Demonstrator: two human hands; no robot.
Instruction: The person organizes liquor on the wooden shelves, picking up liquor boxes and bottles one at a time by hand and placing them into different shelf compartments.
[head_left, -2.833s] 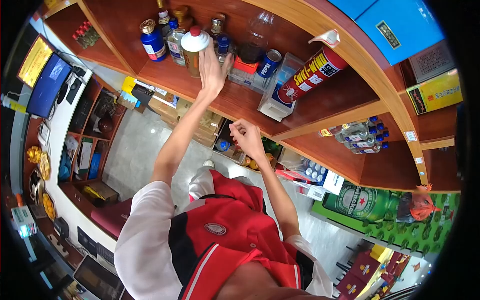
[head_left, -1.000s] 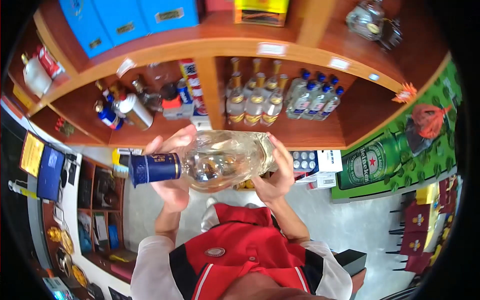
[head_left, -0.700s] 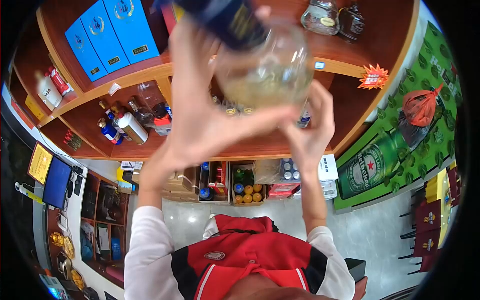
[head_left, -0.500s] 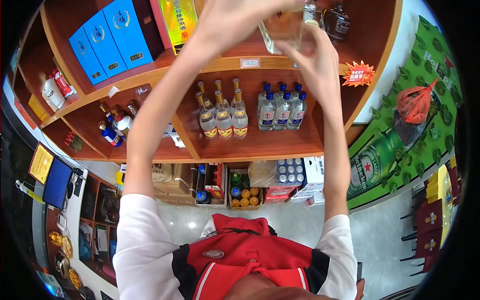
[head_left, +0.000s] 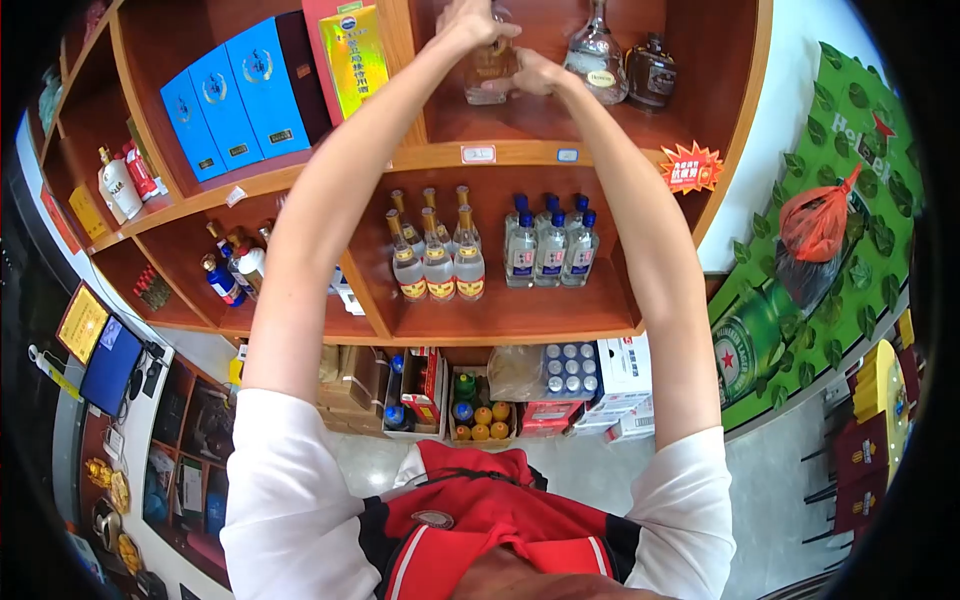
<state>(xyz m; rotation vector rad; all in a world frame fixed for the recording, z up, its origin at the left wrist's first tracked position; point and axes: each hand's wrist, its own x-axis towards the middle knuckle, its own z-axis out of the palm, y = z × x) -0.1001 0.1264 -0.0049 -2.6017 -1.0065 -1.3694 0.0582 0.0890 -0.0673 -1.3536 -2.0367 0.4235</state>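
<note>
A large clear glass bottle (head_left: 487,72) stands on the upper shelf (head_left: 540,128), its top partly hidden by my fingers. My left hand (head_left: 476,24) is wrapped round its upper part. Lower down, on the bottle's right side, my right hand (head_left: 537,74) touches the glass with its fingers closed against it. To the right on this shelf are a round clear bottle (head_left: 600,62) with a pale oval label and a dark bottle (head_left: 652,74). A yellow-green box (head_left: 356,62) stands beyond the divider on the left.
Below are several white-labelled bottles with blue caps (head_left: 550,250) and several gold-necked bottles (head_left: 438,262). Blue boxes (head_left: 262,85) stand at upper left. Cartons (head_left: 612,385) and a crate of orange-capped bottles (head_left: 484,424) line the floor. A red bag (head_left: 815,225) hangs at right.
The large bottle has moved from in front of my chest up to the upper shelf, and now stands upright there. Both my hands have moved up with it.
</note>
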